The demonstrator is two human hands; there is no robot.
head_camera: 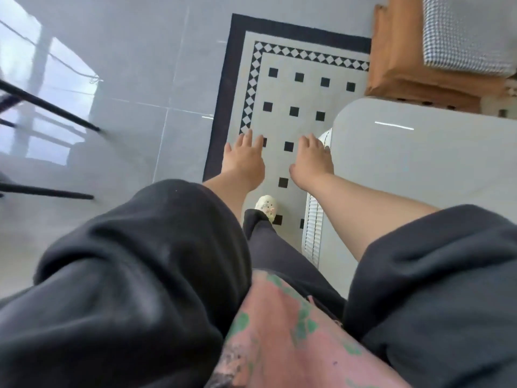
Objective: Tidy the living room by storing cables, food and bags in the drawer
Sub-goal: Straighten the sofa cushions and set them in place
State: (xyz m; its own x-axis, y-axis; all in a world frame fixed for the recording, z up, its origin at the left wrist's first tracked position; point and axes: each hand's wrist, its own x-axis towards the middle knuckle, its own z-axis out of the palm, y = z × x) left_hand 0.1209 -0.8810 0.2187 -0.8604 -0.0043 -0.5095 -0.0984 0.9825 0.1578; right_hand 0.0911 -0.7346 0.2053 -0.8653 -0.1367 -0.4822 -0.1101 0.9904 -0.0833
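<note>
Fingers (247, 135) are stretched out and relaxed on both sides, holding nothing at all. From the head view, the left hand (244, 158) hangs palm-down over the near left part of the rug (293, 88), close to its black border. The right hand (312, 161) hangs level with it, over the rug's right side. Its fingertips reach the rounded corner of a glossy white table (419, 163) that overlaps the rug's right edge; whether they touch it, I cannot tell.

No cable, food or bag shows anywhere. A white ribbed panel (313, 222) runs below the table's edge, above the rug's right side, and I cannot tell whether that is the drawer.

No readable writing: the green print on the pink garment (279, 331) at the bottom is too blurred.

On the rug's near end, a pale clog (267, 207). Beyond its far right corner, a wooden seat frame (397, 51) carries a houndstooth cushion (470, 32). Left of the rug, black chair legs (50, 107) cross grey tile. Dark sleeves (140, 247) block the foreground.
</note>
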